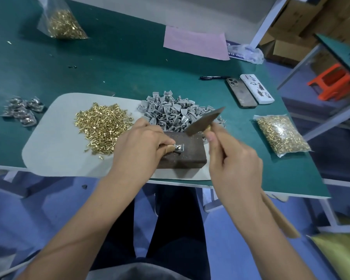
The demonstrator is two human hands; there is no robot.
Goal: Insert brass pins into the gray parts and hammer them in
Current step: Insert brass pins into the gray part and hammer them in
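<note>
The left hand (pixel 138 146) pinches a gray part (pixel 179 148) at its 3 o'clock on the dark block (pixel 182 156), while the right hand (pixel 233 162) grips the hammer (pixel 205 121) raised at the part's 1 o'clock.

Light looks even and soft from overhead on my feed, nothing harsh. Short soft shadow under dark block (pixel 182 156). Brass pins (pixel 103 126) glint, bag (pixel 283 135) throws some glare. Hammer head (pixel 205 123) smeared by motion blur. Heavy wide-angle bend at edges, table edge (pixel 271 191) curves. Corners go soft and a bit dim.
</note>
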